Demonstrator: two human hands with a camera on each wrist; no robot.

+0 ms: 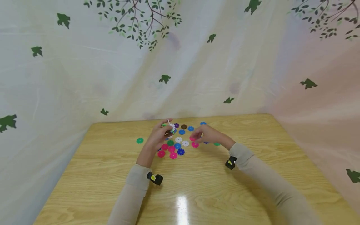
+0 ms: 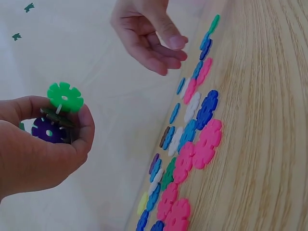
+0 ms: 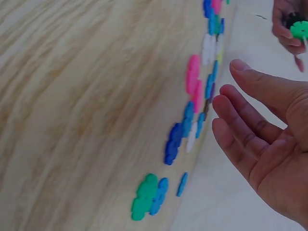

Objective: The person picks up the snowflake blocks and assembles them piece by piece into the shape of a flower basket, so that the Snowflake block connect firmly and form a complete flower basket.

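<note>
My left hand [image 1: 158,135] grips a cluster of joined flower-shaped plastic discs above the table. In the left wrist view a bright green disc [image 2: 65,97] stands up from the cluster, with a purple disc [image 2: 48,129] and a dark one [image 2: 58,117] between thumb and fingers. My right hand [image 1: 208,133] hovers over the right part of the scattered discs. Its fingers [image 3: 240,118] are relaxed and apart from the thumb, holding nothing in the right wrist view. Below it lie pink discs [image 1: 195,144].
Loose flower discs in pink, blue, white, green and brown lie on the wooden table [image 1: 197,187]. One green disc [image 1: 140,140] lies apart on the left, another green disc [image 3: 144,197] on the right. A pale cloth [image 1: 126,78] with leaf prints hangs behind the table.
</note>
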